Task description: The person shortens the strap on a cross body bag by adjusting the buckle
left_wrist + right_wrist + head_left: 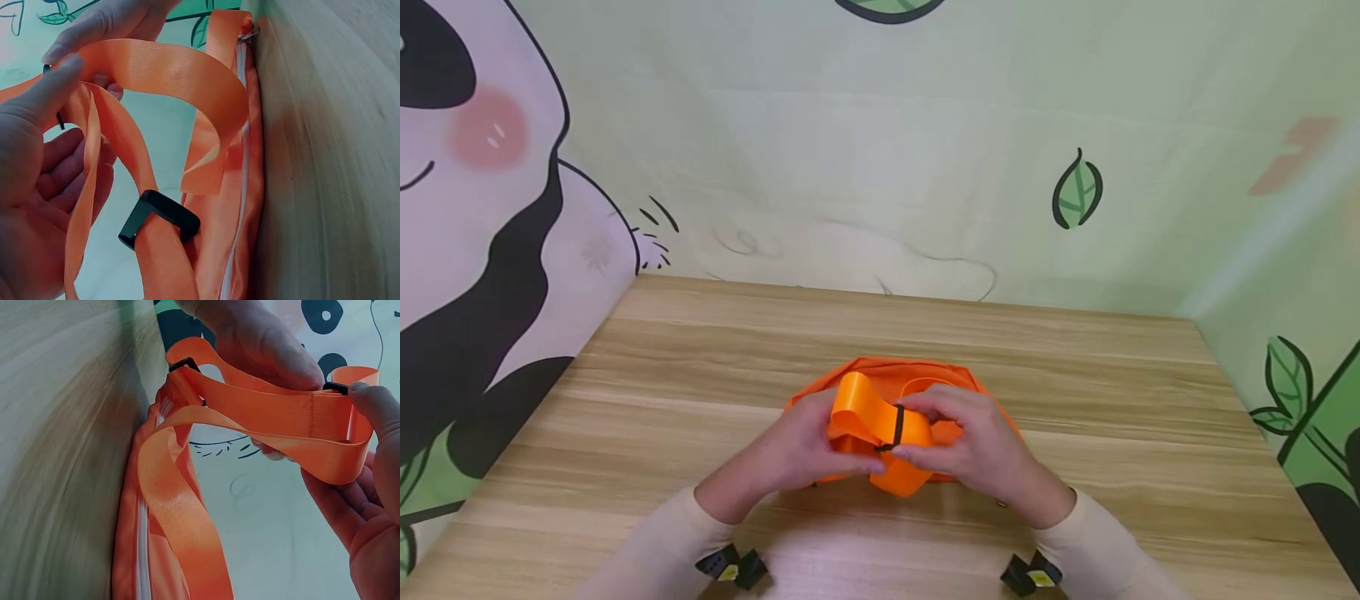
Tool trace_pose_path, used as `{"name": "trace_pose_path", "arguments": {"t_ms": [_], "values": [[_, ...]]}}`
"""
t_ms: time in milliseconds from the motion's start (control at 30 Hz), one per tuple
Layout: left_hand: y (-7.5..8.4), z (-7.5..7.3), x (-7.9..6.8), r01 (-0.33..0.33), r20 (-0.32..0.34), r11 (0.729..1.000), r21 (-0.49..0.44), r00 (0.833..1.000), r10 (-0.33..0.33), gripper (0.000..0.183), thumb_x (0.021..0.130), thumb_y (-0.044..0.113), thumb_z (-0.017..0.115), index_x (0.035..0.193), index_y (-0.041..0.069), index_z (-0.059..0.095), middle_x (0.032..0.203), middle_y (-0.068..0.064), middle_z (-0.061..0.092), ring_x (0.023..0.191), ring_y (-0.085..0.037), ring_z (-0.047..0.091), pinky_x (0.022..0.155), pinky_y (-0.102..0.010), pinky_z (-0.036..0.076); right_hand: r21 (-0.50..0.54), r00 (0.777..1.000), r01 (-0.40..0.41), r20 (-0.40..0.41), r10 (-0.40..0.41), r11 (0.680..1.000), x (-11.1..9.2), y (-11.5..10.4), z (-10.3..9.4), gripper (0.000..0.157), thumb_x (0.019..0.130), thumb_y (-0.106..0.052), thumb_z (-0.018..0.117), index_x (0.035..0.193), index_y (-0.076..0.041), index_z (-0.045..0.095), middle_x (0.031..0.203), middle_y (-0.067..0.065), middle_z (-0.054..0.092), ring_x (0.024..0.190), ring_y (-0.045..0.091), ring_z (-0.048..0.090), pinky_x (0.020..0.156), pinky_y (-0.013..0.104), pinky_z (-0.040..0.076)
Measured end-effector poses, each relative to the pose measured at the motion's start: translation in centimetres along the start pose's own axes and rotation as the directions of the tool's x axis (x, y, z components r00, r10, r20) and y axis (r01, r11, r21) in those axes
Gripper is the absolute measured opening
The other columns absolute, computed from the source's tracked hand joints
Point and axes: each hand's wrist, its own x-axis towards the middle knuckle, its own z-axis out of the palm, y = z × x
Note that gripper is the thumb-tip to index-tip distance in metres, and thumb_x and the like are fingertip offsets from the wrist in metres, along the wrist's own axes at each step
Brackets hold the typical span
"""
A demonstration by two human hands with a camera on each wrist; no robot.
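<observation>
An orange zippered bag [880,371] lies on the table in the head view, partly hidden behind both hands. Above it, my left hand [801,437] pinches a looped orange webbing strap [859,404]. My right hand [985,437] pinches the same strap at a thin black slide buckle [898,425], thumb beside the bar. In the right wrist view, the right thumb [375,403] presses at this buckle while the strap folds round below it. A second black buckle [169,207] sits lower on the strap in the left wrist view. The bag's pale zipper [240,187] runs along its edge.
The wooden table [700,333] meets a wall covering [850,183] printed with a panda and leaves at its back and sides. Black wrist devices [1032,575] show at both sleeves near the front.
</observation>
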Motion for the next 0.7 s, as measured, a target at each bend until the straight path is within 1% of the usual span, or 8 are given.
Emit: {"name": "trace_pose_path", "arguments": {"t_ms": [100, 267, 367, 500, 567, 633, 700], "values": [[-0.1, 0.1, -0.1, -0.011, 0.014, 0.999, 0.051, 1.000, 0.010, 0.054, 0.082, 0.023, 0.097, 0.128, 0.016, 0.069, 0.118, 0.006, 0.076, 0.104, -0.008, 0.070, 0.099, -0.031, 0.060, 0.005, 1.000, -0.016, 0.008, 0.016, 1.000, -0.1, 0.1, -0.1, 0.046, 0.074, -0.004, 0.098, 0.115, -0.002, 0.078, 0.100, 0.009, 0.080, 0.085, 0.016, 0.073, 0.079, 0.030, 0.065], [-0.3, 0.0, -0.2, -0.082, 0.020, 0.993, 0.080, 0.997, 0.080, 0.050, 0.084, 0.020, 0.095, 0.128, 0.015, 0.071, 0.122, 0.005, 0.076, 0.109, -0.010, 0.069, 0.103, -0.034, 0.060, 0.017, 0.999, -0.029, 0.024, 0.029, 0.999, -0.2, 0.2, -0.3, 0.047, 0.075, -0.004, 0.097, 0.117, -0.002, 0.077, 0.101, 0.008, 0.080, 0.085, 0.015, 0.072, 0.078, 0.031, 0.066], [-0.5, -0.3, -0.3, -0.109, 0.022, 0.987, 0.117, 0.994, 0.107, 0.045, 0.085, 0.020, 0.095, 0.124, 0.016, 0.072, 0.118, 0.006, 0.075, 0.106, -0.009, 0.068, 0.100, -0.035, 0.061, 0.022, 0.999, -0.046, 0.028, 0.045, 0.999, -0.3, 0.2, -0.6, 0.048, 0.075, -0.004, 0.097, 0.118, -0.002, 0.077, 0.102, 0.009, 0.080, 0.085, 0.014, 0.072, 0.079, 0.031, 0.065], [-0.8, -0.7, -0.7, -0.113, 0.031, 0.971, 0.210, 0.994, 0.109, 0.036, 0.086, 0.025, 0.093, 0.115, 0.018, 0.072, 0.107, 0.009, 0.072, 0.097, -0.008, 0.064, 0.089, -0.032, 0.060, 0.022, 0.996, -0.081, 0.030, 0.080, 0.996, -0.3, 0.1, -1.0, 0.048, 0.075, -0.004, 0.097, 0.119, -0.002, 0.077, 0.104, 0.009, 0.080, 0.086, 0.013, 0.071, 0.080, 0.029, 0.065], [-1.0, -1.0, -1.0, -0.106, 0.040, 0.958, 0.265, 0.994, 0.099, 0.034, 0.087, 0.028, 0.092, 0.112, 0.018, 0.072, 0.105, 0.009, 0.071, 0.095, -0.008, 0.063, 0.087, -0.031, 0.059, 0.022, 0.996, -0.086, 0.030, 0.085, 0.996, -0.4, 0.1, -1.1, 0.048, 0.075, -0.003, 0.097, 0.119, -0.002, 0.077, 0.105, 0.009, 0.080, 0.086, 0.013, 0.070, 0.080, 0.029, 0.065], [-1.2, -1.3, -1.3, -0.094, 0.046, 0.946, 0.311, 0.995, 0.084, 0.034, 0.087, 0.030, 0.092, 0.112, 0.017, 0.072, 0.108, 0.007, 0.072, 0.097, -0.009, 0.064, 0.090, -0.033, 0.059, 0.023, 0.997, -0.078, 0.027, 0.078, 0.997, -0.4, 0.2, -1.2, 0.048, 0.074, -0.002, 0.097, 0.119, -0.001, 0.077, 0.104, 0.010, 0.080, 0.085, 0.013, 0.070, 0.079, 0.029, 0.065], [-1.4, -1.7, -1.7, -0.080, 0.051, 0.938, 0.338, 0.996, 0.067, 0.035, 0.088, 0.031, 0.091, 0.113, 0.016, 0.073, 0.113, 0.006, 0.073, 0.101, -0.011, 0.065, 0.092, -0.035, 0.060, 0.026, 0.998, -0.061, 0.023, 0.061, 0.998, -0.5, 0.3, -1.2, 0.049, 0.074, -0.001, 0.097, 0.118, -0.001, 0.077, 0.105, 0.011, 0.081, 0.084, 0.014, 0.071, 0.078, 0.029, 0.065]]}}
